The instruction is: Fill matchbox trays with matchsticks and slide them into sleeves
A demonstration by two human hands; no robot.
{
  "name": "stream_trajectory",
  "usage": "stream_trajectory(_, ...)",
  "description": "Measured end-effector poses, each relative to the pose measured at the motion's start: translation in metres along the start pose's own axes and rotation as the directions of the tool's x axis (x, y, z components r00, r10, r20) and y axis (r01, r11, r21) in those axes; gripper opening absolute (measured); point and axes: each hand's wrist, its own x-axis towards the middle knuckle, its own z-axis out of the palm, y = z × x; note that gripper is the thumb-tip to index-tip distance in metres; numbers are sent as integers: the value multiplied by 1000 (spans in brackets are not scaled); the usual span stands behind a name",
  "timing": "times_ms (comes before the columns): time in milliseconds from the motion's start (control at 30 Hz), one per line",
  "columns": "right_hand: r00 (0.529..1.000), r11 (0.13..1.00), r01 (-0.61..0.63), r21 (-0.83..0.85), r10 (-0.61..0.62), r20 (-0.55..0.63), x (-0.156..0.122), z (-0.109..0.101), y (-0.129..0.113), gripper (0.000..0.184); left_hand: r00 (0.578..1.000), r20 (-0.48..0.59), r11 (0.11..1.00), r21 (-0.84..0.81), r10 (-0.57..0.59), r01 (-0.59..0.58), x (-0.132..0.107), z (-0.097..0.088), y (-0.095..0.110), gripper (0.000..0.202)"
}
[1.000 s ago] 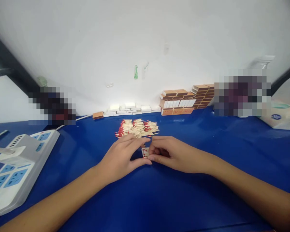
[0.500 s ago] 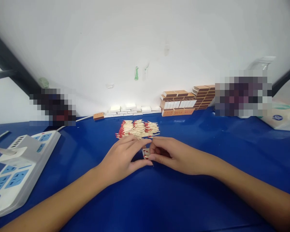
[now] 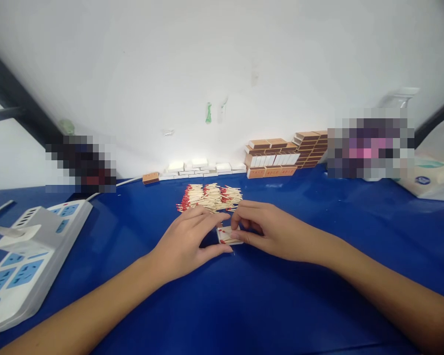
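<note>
Between the two hands, on the blue surface point(image 3: 281, 305), lies a small white tray point(image 3: 229, 236) of the kind that slides into a matchbox. A few red-tipped matches point(image 3: 224, 230) lie in the end nearer the left hand; how full it is cannot be told. The right hand point(image 3: 270, 229) holds the tray, with its thumb laid along the near edge and its fingers curled narrowly over the top. The left hand point(image 3: 192, 241) curves in a wide C around the tray's other end. Its thumb is at the near corner and its forefinger reaches over the far side, and whether it grips cannot be told. Just beyond the fingertips of both hands is a loose heap of matches point(image 3: 209, 195), nearly touching the forefingers. Farther beyond, against the wall, runs a row of empty white trays point(image 3: 202, 167), with one brown box point(image 3: 150, 177) at its end. Stacked brown matchboxes point(image 3: 284, 154) stand out past the right hand. Well off the left hand lies a white power strip point(image 3: 25, 256) with blue sockets. Far out from the right hand sits a white plastic bag point(image 3: 434, 170).
</note>
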Motion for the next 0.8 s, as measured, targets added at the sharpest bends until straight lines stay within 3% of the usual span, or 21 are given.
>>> stream_trajectory(133, 999, 998, -52, -39, 52, 9, -2, -6, -4, 31, 999, 33, 1000, -6, -23, 23, 0, -1, 1, 46)
stream_trajectory(267, 993, 993, -71, -90, 79, 91, -3, -10, -4, 44, 998, 40, 999, 4, -37, 37, -1, 0, 1, 45)
stream_trajectory(400, 990, 991, -69, -115, 83, 118, -2, -11, -1, 35, 1000, 15, 999, 21, -25, 25, -1, 0, 1, 49)
stream_trajectory(633, 997, 995, -77, -67, 78, 14, 0, -13, 0, 32, 995, -104, 997, 72, 6, 2, 1, -5, 1, 55)
stream_trajectory(800, 997, 997, -79, -15, 79, 23, 0, -12, 1, 34, 994, -103, 997, 75, 35, -27, 0, -4, 3, 51)
